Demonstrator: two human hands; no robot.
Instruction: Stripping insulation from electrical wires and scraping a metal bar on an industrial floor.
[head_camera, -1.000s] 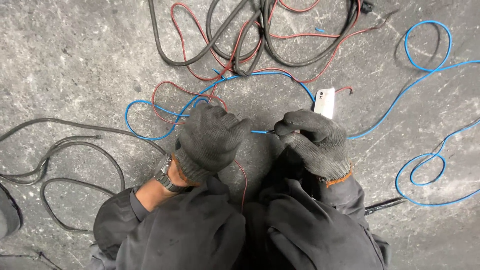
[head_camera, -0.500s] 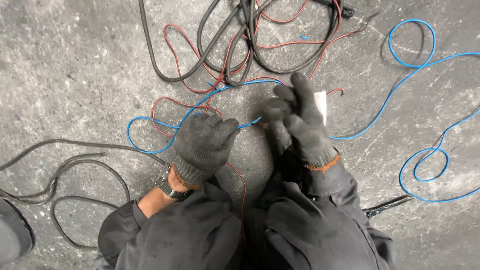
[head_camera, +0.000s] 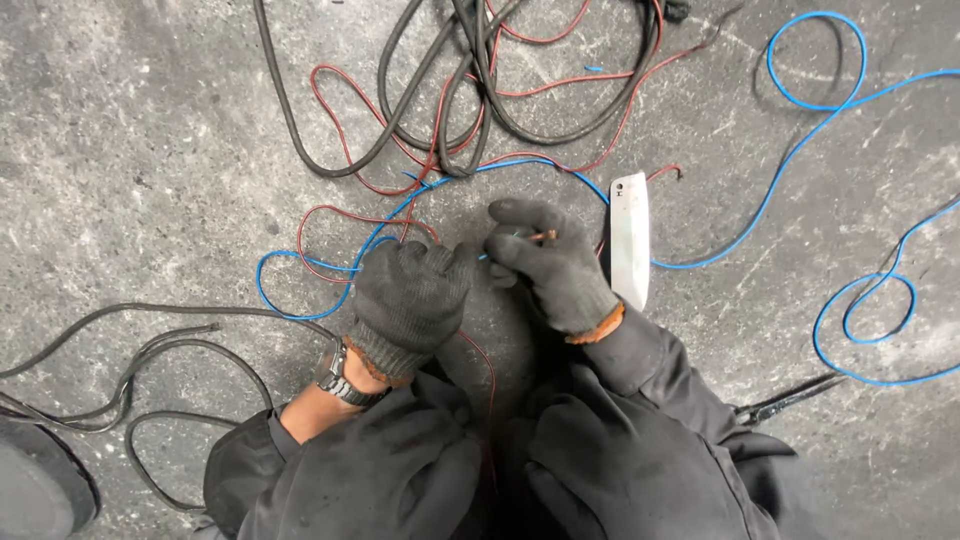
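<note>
Blue wire (head_camera: 395, 215) pinched between both gloved hands (head_camera: 480, 280)

A white folding knife (head_camera: 630, 240) lies on the grey concrete floor (head_camera: 130, 150). Beyond its far end sprawl tangled black cables (head_camera: 470, 90) and red wires (head_camera: 345, 135); pliers (head_camera: 790, 400) lie nearer, to its right.

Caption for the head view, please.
Gloved left hand and right hand pinch a blue wire's stripped end above a concrete floor.
</note>
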